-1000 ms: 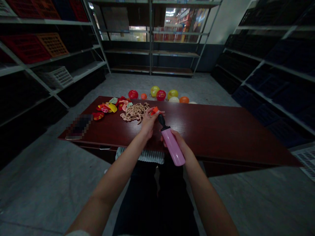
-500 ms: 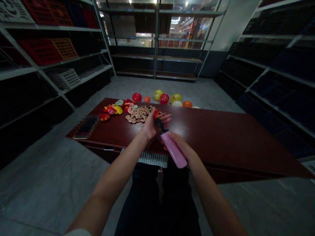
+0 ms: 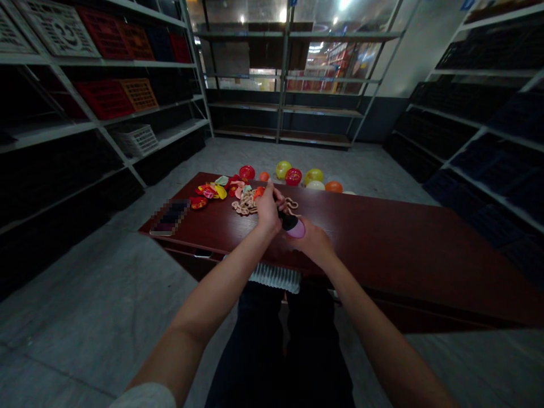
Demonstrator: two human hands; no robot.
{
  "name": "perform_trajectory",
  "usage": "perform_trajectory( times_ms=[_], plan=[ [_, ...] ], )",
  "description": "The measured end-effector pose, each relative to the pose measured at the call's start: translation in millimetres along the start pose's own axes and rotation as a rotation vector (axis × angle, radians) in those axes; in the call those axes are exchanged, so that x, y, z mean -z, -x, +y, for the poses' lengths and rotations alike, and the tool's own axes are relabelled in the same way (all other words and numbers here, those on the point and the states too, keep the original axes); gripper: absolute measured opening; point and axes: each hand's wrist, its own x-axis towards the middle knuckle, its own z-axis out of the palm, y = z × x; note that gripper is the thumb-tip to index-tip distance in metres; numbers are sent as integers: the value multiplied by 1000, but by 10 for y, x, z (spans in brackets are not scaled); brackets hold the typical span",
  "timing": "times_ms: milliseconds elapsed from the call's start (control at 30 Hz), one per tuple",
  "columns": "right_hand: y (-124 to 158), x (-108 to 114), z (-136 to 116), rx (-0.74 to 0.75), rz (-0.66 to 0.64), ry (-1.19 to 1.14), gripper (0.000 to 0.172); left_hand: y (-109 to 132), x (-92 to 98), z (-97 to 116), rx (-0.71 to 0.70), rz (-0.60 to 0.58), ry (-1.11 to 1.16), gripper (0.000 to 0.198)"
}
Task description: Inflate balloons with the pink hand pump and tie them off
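My right hand [image 3: 314, 242] is wrapped round the pink balloon pump [image 3: 296, 229]. Its black end points forward and left, towards my left hand [image 3: 268, 211]. The left fingers are curled closed at that black end, thumb up, and an orange balloon [image 3: 258, 193] shows at the thumb's far side. How the balloon sits on the nozzle is hidden by the fingers. Behind the left hand lies a heap of beige, curly long balloons [image 3: 243, 205]. Flat red, yellow, pink and green balloons [image 3: 212, 191] are piled to the left of it.
A blurred-out phone [image 3: 170, 217] lies at the left end of the dark red table [image 3: 382, 238]. Several inflated balloons [image 3: 293, 177] rest beyond the far edge. A grey ribbed thing [image 3: 276, 277] sits at the near edge, above my legs. Shelves with crates [image 3: 106, 99] flank both sides.
My left hand has gone from loosely open to closed at the pump's black end. The pump's pink body now shows much shorter, mostly behind my right hand. The view has shifted slightly.
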Motion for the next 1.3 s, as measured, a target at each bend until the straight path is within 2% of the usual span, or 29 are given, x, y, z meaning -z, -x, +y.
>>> perform_trajectory(
  times_ms=[133, 300, 433, 533, 667, 900, 1067, 1167, 1300],
  plan=[
    [4, -61, 20, 97, 152, 210, 51, -239, 125, 237, -18, 96, 107, 49],
    [-42, -144, 265, 219, 259, 333, 36, -528, 366, 706, -97, 108, 164, 46],
    [-118, -228, 534, 201, 345, 364, 33, -653, 477, 1046, -198, 159, 184, 43],
    [-155, -288, 689, 174, 386, 352, 35, -679, 506, 1111, -246, 202, 197, 42],
    [-158, -321, 780, 205, 365, 326, 30, -681, 464, 887, -240, 200, 192, 45],
    [-144, -330, 800, 164, 355, 270, 27, -585, 151, 121, -158, 186, 128, 49],
    [-139, -291, 792, 100, 382, 260, 35, -455, -24, -329, -122, 183, 96, 51],
    [-135, -256, 777, 63, 401, 281, 38, -437, -47, -404, -130, 168, 103, 52],
    [-129, -246, 737, 68, 399, 312, 34, -448, -32, -292, -117, 187, 136, 52]
  ],
)
